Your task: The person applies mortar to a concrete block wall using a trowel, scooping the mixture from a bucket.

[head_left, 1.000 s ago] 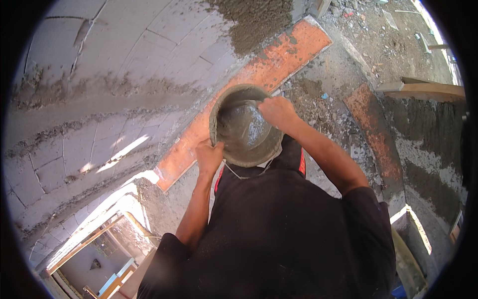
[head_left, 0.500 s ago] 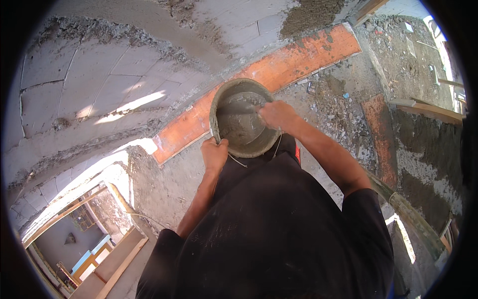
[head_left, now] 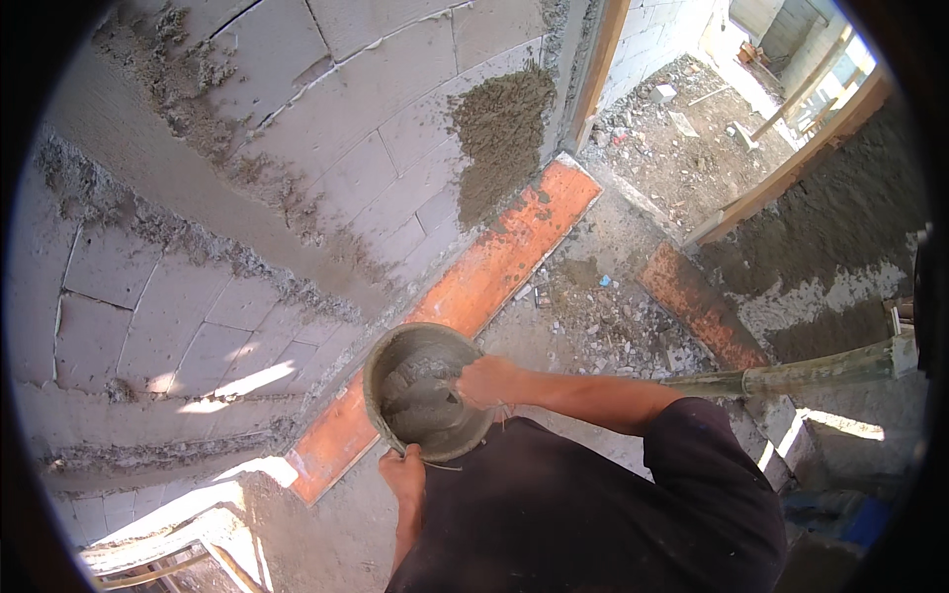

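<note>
A: Where's the bucket rn?

B: Mortar bucket [head_left: 427, 391] is up in front of my chest, just off the block wall [head_left: 247, 198], above the orange plank [head_left: 465, 296] lying along the wall's foot. My left hand [head_left: 403, 474] has its fingers curled tight round the near rim, w/ the wire handle hanging by it. My right hand [head_left: 486, 381] is down inside, fingers bent into the wet grey mix; can't tell how much I've got scooped, they're partly buried.

A: Which way's it pointing?

B: Mouth's tipped up and toward me, a bit to my right. Its axis, base to mouth, slants away from me toward the wall, so base sits on the wall side. Not level.

A: What could go wrong?

B: I'd say the one-hand rim grip's the weak spot. Mix is heavy, rim's prob slick, so it could twist off my fingers and dump on the plank. Tilt it more and mortar slides out the low edge. Also rubble [head_left: 603, 306] underfoot, bad footing imo.
</note>
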A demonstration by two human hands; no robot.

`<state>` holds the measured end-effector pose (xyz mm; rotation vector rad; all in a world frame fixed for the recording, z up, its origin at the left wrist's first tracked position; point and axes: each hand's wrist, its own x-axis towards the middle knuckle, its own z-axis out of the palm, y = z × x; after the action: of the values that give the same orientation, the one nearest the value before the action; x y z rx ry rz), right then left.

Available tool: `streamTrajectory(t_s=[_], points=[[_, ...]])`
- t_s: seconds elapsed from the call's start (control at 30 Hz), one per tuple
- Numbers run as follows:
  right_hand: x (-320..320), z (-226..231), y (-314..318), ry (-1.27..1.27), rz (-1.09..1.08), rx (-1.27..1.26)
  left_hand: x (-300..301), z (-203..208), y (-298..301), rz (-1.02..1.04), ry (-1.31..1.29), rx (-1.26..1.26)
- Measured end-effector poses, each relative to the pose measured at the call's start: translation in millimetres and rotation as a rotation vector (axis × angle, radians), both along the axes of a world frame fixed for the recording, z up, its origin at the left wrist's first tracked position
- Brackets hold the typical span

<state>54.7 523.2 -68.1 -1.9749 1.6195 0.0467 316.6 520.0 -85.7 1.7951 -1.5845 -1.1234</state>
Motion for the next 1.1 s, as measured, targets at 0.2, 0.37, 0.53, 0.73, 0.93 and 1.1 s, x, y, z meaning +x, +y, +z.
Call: streamTrajectory(t_s=[0.2, 0.37, 0.53, 0.73, 0.93, 1.1], points=[[27, -21, 16, 0.033, 0.129, -0.056, -10, -17, 2, -0.079, -0.009, -0.011], [-1, 23, -1, 0.075, 0.057, -0.075, -2, -2, 0, -0.141, -0.047, -0.055], [-11, -14, 24, 0.125, -0.016, -0.011, -18, 13, 11, -0.095, 0.024, -0.034], [6, -23, 32, -0.293, -0.053, 0.402, -7, 4, 11, -0.093, 0.029, 0.036], [10, -16, 53, -0.886, -0.624, 1.031, 10, 4, 18, -0.014, 0.061, 0.083], [39, 50, 37, 0.055, 0.023, 0.079, 31, 4, 19, 0.044, 0.124, 0.075]])
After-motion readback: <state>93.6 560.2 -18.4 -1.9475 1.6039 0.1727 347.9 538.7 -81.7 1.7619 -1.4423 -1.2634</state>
